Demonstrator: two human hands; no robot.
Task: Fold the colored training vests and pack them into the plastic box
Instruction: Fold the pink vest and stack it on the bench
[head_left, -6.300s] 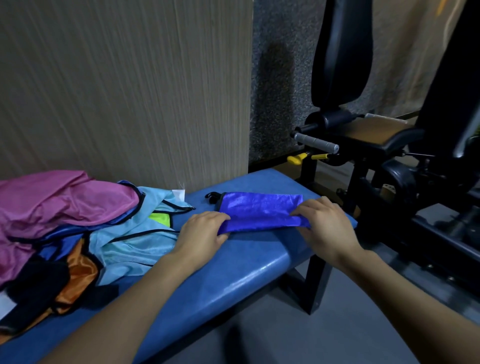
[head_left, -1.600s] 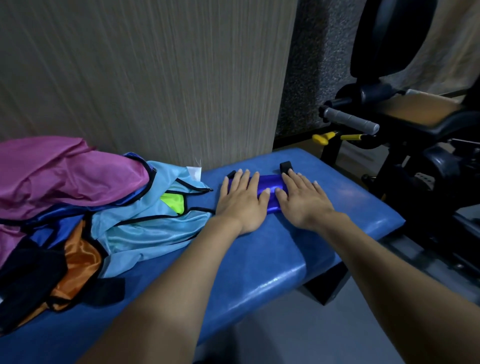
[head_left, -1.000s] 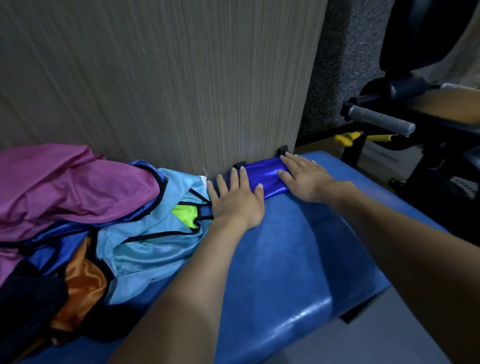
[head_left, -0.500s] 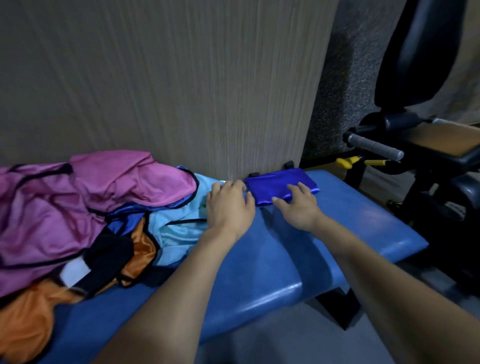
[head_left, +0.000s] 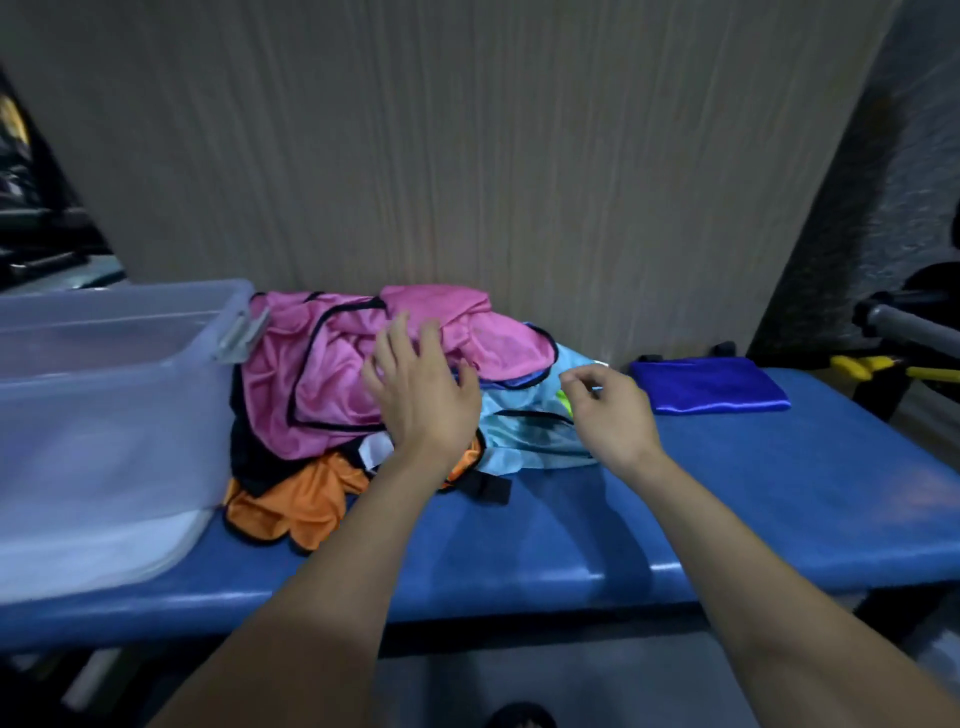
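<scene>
Blue satin is the only finished piece I can count: one folded royal-blue vest (head_left: 709, 385) lies flat at the two o'clock end of the worktop (head_left: 727, 499), against the wall panel (head_left: 493, 145), well apart from the plastic box (head_left: 104, 415) at nine o'clock. That box looks empty to me through its cloudy walls, though I cannot be sure of its floor. So by my reckoning one fold is done and nothing is packed yet.

Between the two sits the unfolded heap: a pink vest (head_left: 332, 374) on top at eleven o'clock, touching the box's corner latch, a light-blue vest (head_left: 524, 431) at one o'clock, an orange vest (head_left: 291, 504) spilling toward me, and some black fabric under them.

My left hand (head_left: 421, 395) hovers spread over the pink vest, fingers straight, its grip wide and holding nothing. My right hand (head_left: 610, 415) hangs over the light-blue vest with fingers loosely curled, thumb and forefinger nearly meeting; I see no cloth caught in it.

I judge most of the job remains: several vests to fold, then all of them into the box.
</scene>
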